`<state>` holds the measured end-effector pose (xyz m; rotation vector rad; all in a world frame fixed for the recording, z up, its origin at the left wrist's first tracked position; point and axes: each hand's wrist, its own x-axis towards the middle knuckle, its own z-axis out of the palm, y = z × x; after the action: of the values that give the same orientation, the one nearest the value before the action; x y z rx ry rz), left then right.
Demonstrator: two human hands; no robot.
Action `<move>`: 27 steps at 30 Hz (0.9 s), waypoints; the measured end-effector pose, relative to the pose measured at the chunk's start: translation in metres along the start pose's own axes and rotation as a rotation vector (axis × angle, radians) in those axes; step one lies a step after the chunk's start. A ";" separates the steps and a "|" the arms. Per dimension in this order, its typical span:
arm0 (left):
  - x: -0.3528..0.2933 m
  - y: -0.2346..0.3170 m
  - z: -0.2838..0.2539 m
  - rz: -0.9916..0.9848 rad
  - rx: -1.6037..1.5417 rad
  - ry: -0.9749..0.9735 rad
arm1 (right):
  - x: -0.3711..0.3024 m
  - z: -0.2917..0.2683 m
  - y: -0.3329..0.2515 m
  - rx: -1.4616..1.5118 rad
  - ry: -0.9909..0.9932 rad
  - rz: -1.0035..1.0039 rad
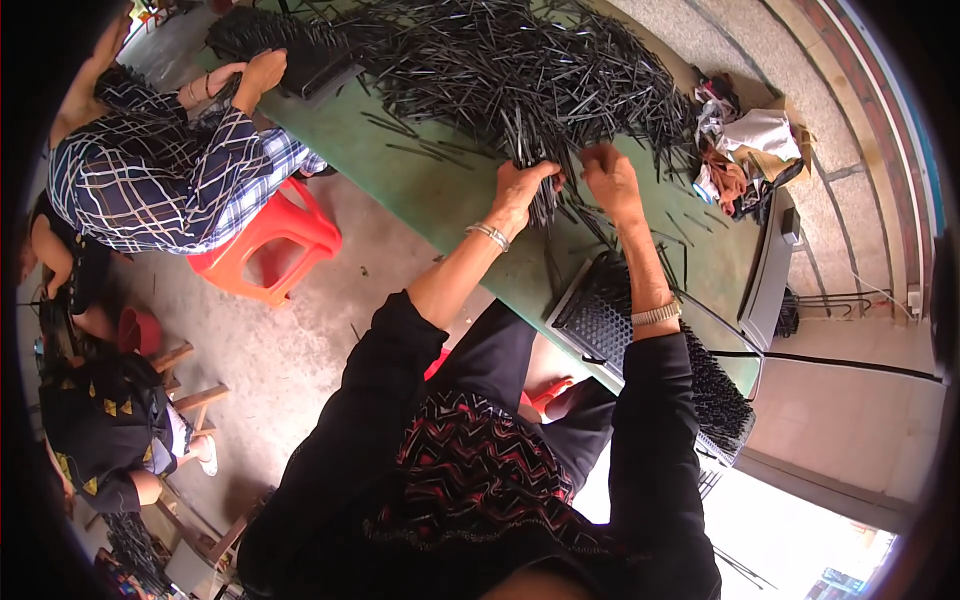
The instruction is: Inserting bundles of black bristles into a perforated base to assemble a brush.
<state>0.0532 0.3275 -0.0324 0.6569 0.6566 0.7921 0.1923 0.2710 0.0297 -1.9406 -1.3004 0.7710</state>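
Black sticks [520,80] are lying heaped toward the far edge of the green table [440,190]. Closer to its near edge, the left hand [523,192] is gripping a bundle [543,208]; the right hand [612,185] is hanging curled beside it, holding what I cannot tell. Packed rods [597,325] are sitting below.

No readable text or numbers.

Part of the bundle [543,207] was covered by the left hand [520,190]. What, if anything, was pinched by the right hand [612,185] was too blurred to tell. The pile [480,70] was cut off by the upper edge. The tray [570,292] was partly hidden by the right forearm [648,275], and the stool [310,235] by a seated co-worker [160,180].
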 end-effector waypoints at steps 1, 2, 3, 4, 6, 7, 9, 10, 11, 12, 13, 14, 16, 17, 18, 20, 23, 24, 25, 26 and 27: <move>-0.002 0.002 0.001 0.002 0.002 0.002 | 0.001 0.002 -0.010 0.085 0.127 0.018; -0.004 0.003 0.002 0.144 0.130 -0.010 | -0.002 0.003 -0.020 0.297 0.050 0.017; -0.008 0.003 0.006 0.283 0.253 -0.033 | -0.007 0.007 -0.026 0.448 0.016 -0.023; -0.009 0.003 0.000 0.286 0.465 -0.023 | -0.016 0.019 -0.038 0.483 0.027 -0.091; -0.016 -0.004 0.003 0.520 0.540 -0.002 | -0.032 0.030 -0.056 0.587 0.039 -0.122; -0.021 -0.004 0.007 0.554 0.571 0.007 | -0.034 0.032 -0.054 0.584 0.044 -0.121; -0.017 -0.026 -0.004 0.581 0.567 0.004 | -0.036 0.041 -0.052 0.627 0.116 -0.113; -0.016 -0.031 -0.003 0.600 0.558 -0.013 | -0.038 0.043 -0.045 0.653 0.111 -0.143; -0.017 -0.036 -0.005 0.604 0.556 -0.016 | -0.037 0.047 -0.032 0.659 0.114 -0.140; -0.027 -0.035 -0.006 0.545 0.573 -0.036 | -0.040 0.053 -0.029 0.647 0.129 -0.157; -0.034 -0.033 -0.006 0.486 0.590 -0.055 | -0.042 0.056 -0.026 0.635 0.143 -0.174; -0.022 -0.047 -0.012 0.488 0.526 -0.057 | -0.041 0.056 -0.023 0.634 0.142 -0.175; -0.022 -0.049 -0.014 0.473 0.546 -0.026 | -0.043 0.057 -0.024 0.644 0.098 -0.155; -0.023 -0.050 -0.017 0.462 0.565 0.002 | -0.044 0.061 -0.024 0.648 0.093 -0.151; -0.026 -0.048 -0.013 0.456 0.564 -0.002 | -0.046 0.060 -0.023 0.639 0.133 -0.150; -0.031 -0.043 -0.004 0.420 0.713 0.010 | -0.044 0.055 -0.022 0.543 0.220 -0.197; -0.026 -0.039 -0.002 0.465 0.751 0.063 | -0.026 0.054 -0.012 0.247 0.407 -0.300; -0.025 -0.036 -0.002 0.516 0.759 0.083 | -0.031 0.049 -0.028 0.161 0.427 -0.311; -0.024 -0.033 -0.002 0.511 0.761 0.085 | -0.029 0.050 -0.026 0.164 0.425 -0.307; -0.024 -0.029 -0.001 0.501 0.837 0.118 | -0.026 0.050 -0.025 0.197 0.447 -0.320; -0.023 -0.028 -0.001 0.494 0.911 0.150 | -0.025 0.048 -0.028 0.229 0.471 -0.338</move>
<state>0.0521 0.2946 -0.0470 1.6444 1.0187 0.9908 0.1313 0.2657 0.0257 -1.5415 -1.1448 0.2572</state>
